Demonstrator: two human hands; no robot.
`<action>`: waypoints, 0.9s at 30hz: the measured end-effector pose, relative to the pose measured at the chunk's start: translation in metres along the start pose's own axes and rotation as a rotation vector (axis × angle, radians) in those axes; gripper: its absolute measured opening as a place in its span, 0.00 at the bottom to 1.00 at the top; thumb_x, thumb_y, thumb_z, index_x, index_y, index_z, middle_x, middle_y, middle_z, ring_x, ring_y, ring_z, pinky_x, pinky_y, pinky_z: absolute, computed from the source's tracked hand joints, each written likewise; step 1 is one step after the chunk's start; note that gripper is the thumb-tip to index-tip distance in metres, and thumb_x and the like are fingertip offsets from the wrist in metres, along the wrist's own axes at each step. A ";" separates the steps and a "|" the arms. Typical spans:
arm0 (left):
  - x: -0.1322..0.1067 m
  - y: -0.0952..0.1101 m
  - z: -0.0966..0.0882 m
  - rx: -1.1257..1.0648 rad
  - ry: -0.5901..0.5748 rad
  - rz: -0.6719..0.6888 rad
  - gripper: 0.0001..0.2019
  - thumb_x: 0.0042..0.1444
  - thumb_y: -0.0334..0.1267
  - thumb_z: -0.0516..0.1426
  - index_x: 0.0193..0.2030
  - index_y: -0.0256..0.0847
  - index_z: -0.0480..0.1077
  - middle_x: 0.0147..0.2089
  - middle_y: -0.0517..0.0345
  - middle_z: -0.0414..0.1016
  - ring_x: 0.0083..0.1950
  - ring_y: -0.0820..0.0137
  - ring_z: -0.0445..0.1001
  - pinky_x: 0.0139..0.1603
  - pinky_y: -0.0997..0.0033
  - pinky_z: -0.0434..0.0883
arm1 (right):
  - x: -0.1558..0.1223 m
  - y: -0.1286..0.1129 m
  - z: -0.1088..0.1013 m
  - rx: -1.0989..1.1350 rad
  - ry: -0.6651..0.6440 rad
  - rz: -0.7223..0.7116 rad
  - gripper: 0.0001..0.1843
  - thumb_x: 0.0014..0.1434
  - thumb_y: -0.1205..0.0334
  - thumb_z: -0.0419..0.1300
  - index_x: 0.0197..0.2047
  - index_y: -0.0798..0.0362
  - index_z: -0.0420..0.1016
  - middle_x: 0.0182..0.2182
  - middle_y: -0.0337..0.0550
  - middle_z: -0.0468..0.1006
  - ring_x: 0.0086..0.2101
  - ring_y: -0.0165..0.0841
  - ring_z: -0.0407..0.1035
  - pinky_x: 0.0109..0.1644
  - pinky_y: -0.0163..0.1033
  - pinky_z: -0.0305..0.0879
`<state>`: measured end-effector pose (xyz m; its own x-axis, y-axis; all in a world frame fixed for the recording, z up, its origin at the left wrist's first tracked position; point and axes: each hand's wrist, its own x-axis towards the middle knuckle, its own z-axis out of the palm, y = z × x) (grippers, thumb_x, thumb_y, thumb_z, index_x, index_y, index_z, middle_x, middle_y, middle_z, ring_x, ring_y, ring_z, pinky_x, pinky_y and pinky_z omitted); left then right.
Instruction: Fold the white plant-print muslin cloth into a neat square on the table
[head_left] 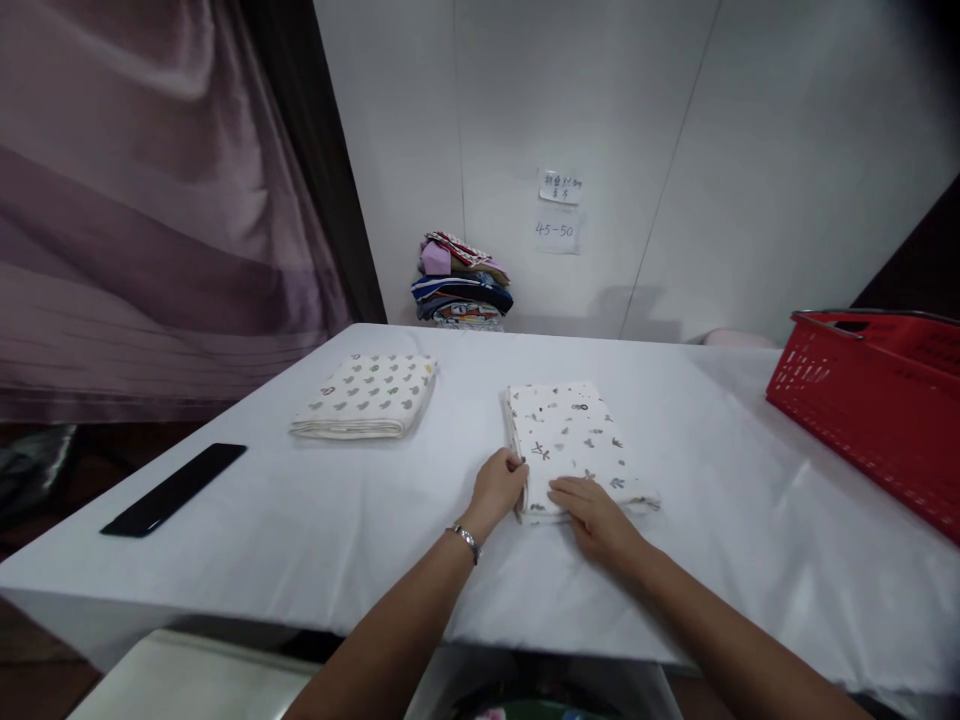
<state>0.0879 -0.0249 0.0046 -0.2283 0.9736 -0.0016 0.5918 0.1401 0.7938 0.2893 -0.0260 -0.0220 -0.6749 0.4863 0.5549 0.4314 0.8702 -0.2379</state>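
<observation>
Across the table, at about ten o'clock from the hands, a second folded cloth (366, 397) with small grey prints is lying flat, well apart from them. Farther left, at nine o'clock, a flat black slab (174, 488) is sitting near the table's edge. A red plastic basket (862, 405) is standing at two o'clock on the right side. At twelve o'clock, against the wall, a pile of coloured clothes (461, 285) is resting at the far edge. None of these is standing between the hands and what they are touching.

A white sheet is covering the table (315, 520), creasing slightly towards the right. White wall panels are rising behind it, with two paper notes (559, 210) stuck up at one o'clock, and a mauve curtain (150, 200) is hanging at eleven o'clock.

Directly ahead, at twelve o'clock and close in, the printed cloth (570, 440) is lying folded into a neat rectangle. The left hand (495, 490), with a metal band (466, 540) on its wrist, is curling its fingers round the cloth's near left edge and gripping the layers there. The right hand (596, 515) is lying flat and spread, palm down, pressing on the cloth's near end just beside the left hand, holding nothing.
</observation>
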 end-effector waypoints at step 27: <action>0.008 0.003 0.002 -0.014 0.002 -0.072 0.08 0.50 0.41 0.56 0.24 0.40 0.66 0.27 0.61 0.73 0.29 0.73 0.70 0.30 0.75 0.62 | 0.001 -0.017 0.001 -0.101 -0.152 0.023 0.28 0.53 0.74 0.49 0.58 0.53 0.63 0.56 0.49 0.67 0.57 0.41 0.56 0.57 0.55 0.54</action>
<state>0.0891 -0.0162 0.0061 -0.2713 0.9607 -0.0581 0.5626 0.2073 0.8004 0.2809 -0.0404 -0.0187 -0.7436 0.5186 0.4220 0.5004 0.8503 -0.1631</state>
